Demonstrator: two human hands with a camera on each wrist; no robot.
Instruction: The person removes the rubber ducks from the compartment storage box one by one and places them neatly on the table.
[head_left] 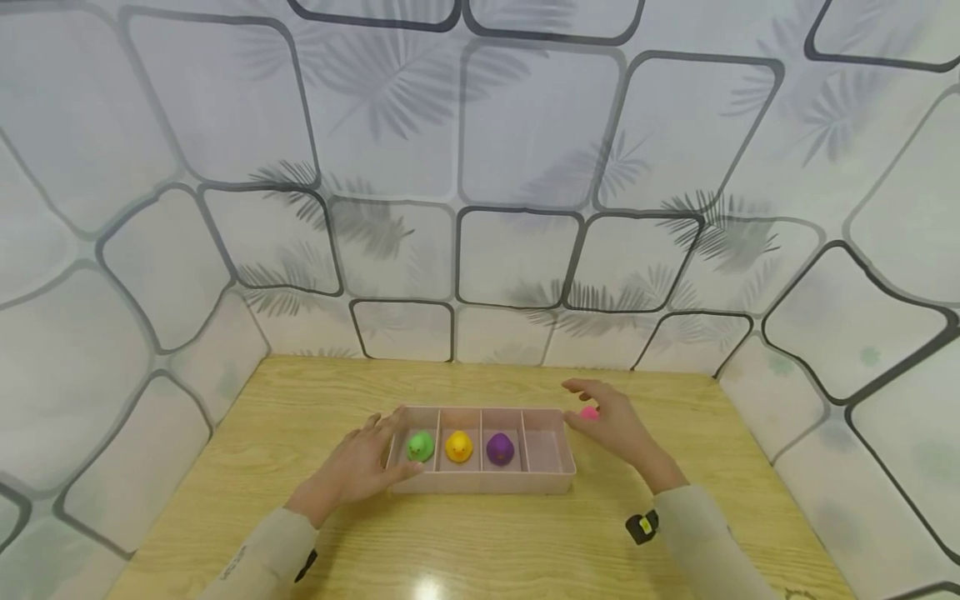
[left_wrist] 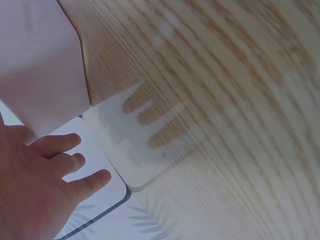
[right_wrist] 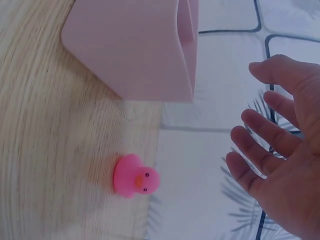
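Hovering spread, the right hand (head_left: 618, 427) nears the pink toy duck (right_wrist: 135, 176)!

Fingers apart and lightly bent, nothing in their grasp, that right hand hangs just beyond the right end of the pink divided box (head_left: 480, 482). And there's the duck, sitting on the table (head_left: 510, 542) just beside that same end, glimpsed between thumb and fingers from the head view, clear of the palm in the right wrist view.

Over to the left hand (head_left: 360, 462): spread too, fingers reaching along the box's left end to the far corner, thumb out over the near rim. How firmly it presses, I cannot tell.

Inside the box, four compartments in a row! From the left: green toy duck (head_left: 421, 447), yellow toy duck (head_left: 458, 447), then a rounded purple toy (head_left: 500, 449) in the third.

Further out, pale sleeves (head_left: 701, 533) on both arms, a small black device (head_left: 642, 527) at the right cuff, and behind it all a white backdrop (head_left: 517, 258) printed with rounded outlines and grey fronds.
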